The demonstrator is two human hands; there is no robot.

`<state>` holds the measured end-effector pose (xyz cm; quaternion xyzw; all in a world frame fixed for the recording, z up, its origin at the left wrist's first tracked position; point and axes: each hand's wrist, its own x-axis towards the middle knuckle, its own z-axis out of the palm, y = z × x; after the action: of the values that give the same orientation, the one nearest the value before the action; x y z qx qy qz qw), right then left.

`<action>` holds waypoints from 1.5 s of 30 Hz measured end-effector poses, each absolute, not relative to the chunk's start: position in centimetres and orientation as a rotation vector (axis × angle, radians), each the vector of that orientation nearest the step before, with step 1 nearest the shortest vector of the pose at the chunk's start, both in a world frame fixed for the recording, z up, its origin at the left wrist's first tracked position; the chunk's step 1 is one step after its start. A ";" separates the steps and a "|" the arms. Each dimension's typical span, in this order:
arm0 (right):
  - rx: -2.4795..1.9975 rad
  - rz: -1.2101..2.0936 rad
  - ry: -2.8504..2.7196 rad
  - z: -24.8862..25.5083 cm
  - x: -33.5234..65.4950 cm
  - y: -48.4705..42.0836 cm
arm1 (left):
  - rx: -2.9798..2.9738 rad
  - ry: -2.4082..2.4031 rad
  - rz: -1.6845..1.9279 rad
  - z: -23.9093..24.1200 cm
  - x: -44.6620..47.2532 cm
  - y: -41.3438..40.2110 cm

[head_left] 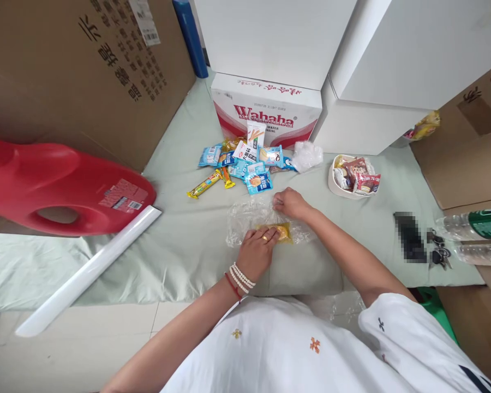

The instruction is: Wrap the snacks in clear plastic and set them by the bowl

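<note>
A sheet of clear plastic wrap [239, 221] lies crinkled on the green cloth, with a yellow snack packet [285, 232] on it. My left hand [258, 250] is closed over the packet's left part, its fingers bent down on it. With its fingers pinched together, my right hand [291, 204] holds the wrap's far edge. Just beyond is a pile of small snack packets, among them a blue one [259, 182] and a yellow bar [205, 184]. The undersides of both hands' fingers are hidden.
Behind the pile stands a Wahaba carton [265, 109], with a crumpled clear bag [307, 156] before it. To the right are a white bowl [346, 191] of snacks, keys [439, 255] and bottles [489, 224]. A red jug [65, 185] and white strip [90, 270] lie left.
</note>
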<state>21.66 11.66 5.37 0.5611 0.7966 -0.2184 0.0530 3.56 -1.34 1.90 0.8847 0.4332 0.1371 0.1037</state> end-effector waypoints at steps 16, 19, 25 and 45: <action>1.014 -0.328 2.909 3.7 24.6 -0.4 | 1.639 1.134 1.206 1.2 -2.2 0.4; 0.994 -0.290 2.938 3.6 24.2 -0.6 | 1.104 1.482 1.497 2.1 -3.5 2.4; 0.987 -0.297 2.934 3.8 23.9 -0.6 | 1.428 1.745 0.902 3.7 -2.9 5.1; 1.501 -1.061 3.056 3.4 27.1 -2.6 | 2.252 1.409 0.255 4.9 6.8 -0.2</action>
<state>27.08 -2.56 3.38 0.4114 0.8377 -0.2908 -0.2109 6.80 -0.23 4.88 0.8204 0.5133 0.0929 0.2343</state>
